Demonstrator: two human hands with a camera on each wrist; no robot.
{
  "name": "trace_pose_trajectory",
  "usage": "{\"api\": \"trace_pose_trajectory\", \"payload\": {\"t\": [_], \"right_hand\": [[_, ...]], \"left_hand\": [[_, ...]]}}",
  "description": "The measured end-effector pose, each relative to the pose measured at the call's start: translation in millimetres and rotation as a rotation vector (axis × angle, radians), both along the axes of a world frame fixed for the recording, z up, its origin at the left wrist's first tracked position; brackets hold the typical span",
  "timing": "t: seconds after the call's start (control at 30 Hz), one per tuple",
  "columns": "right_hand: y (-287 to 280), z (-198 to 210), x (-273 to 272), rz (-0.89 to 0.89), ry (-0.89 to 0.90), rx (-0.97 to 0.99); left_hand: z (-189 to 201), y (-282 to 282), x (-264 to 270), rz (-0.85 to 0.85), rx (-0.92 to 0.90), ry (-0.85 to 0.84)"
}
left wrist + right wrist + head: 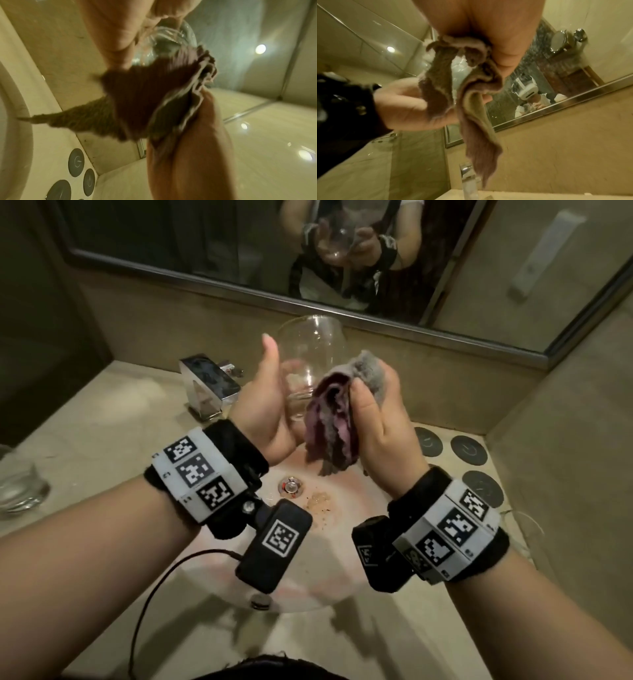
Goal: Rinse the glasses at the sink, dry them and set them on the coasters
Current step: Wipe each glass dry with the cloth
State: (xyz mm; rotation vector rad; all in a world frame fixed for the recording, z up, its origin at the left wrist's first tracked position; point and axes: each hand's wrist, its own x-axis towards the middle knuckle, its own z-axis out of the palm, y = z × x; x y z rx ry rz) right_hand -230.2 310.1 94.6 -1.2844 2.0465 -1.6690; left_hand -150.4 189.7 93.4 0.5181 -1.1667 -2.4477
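Left hand [263,402] fingers wrapped round stemless glass [308,361] above sink [329,573]; right hand [383,433] fingers clamped on purple-grey cloth [334,422] against glass.

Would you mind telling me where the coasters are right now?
In the head view, three dark round coasters lie on the counter right of the sink, near the corner wall, just beyond the right hand.

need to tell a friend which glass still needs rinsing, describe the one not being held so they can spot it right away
Start at the sink below the mirror and go along the counter to its far left edge. There stands a short, clear glass, left of the tap. Unlike the big rounded glass that the left hand holds over the sink beside the cloth, it is low, straight and untouched.
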Motion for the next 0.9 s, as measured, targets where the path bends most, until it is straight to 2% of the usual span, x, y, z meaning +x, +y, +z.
{"api": "trace_pose_trajectory", "payload": {"t": [0.03, 0.1, 0.17, 0.2, 0.27, 0.37, 0.4, 0.53, 0.6, 0.67, 0.7, 0.83, 0.9], "right_hand": [[1, 1, -1, -0.022, 0.028, -0.018], [3, 5, -3, -0.08, -0.063, -0.13], [4, 6, -3, -0.114, -0.127, -0.267], [4, 6, 1, -0.087, -0.105, -0.303], [-1, 2, 15, 0.022, 0.041, -0.287], [-9, -8, 25, -0.023, 0.532, -0.098], [-10, -8, 25, -0.047, 0.589, -0.09], [-12, -5, 26, -0.111, 0.597, -0.166], [-13, 0, 29, -0.134, 0.512, -0.182], [-14, 12, 28, -0.131, 0.336, -0.169], [-14, 18, 22, -0.122, 0.183, -0.157], [-20, 37, -4, -0.033, -0.647, -0.098], [-19, 37, -7, -0.012, -0.862, -0.163]], "left_hand": [[3, -2, 2, 0.028, 0.037, -0.024], [5, -6, 7, 0.008, 0.067, -0.071], [4, -7, 13, -0.028, 0.038, -0.098], [2, -6, 15, -0.055, 0.008, -0.115], [0, -1, 15, -0.165, -0.063, -0.123], [4, 12, 14, -0.293, -0.118, -0.022], [7, 16, 14, -0.287, -0.113, -0.018], [11, 14, 14, -0.242, -0.177, 0.011], [11, 12, 12, -0.187, -0.264, -0.043], [10, 9, 11, -0.153, -0.321, -0.078], [12, 10, 12, -0.15, -0.334, -0.087], [15, 14, 17, -0.187, -0.306, -0.061], [14, 11, 15, -0.193, -0.23, -0.056]]}}
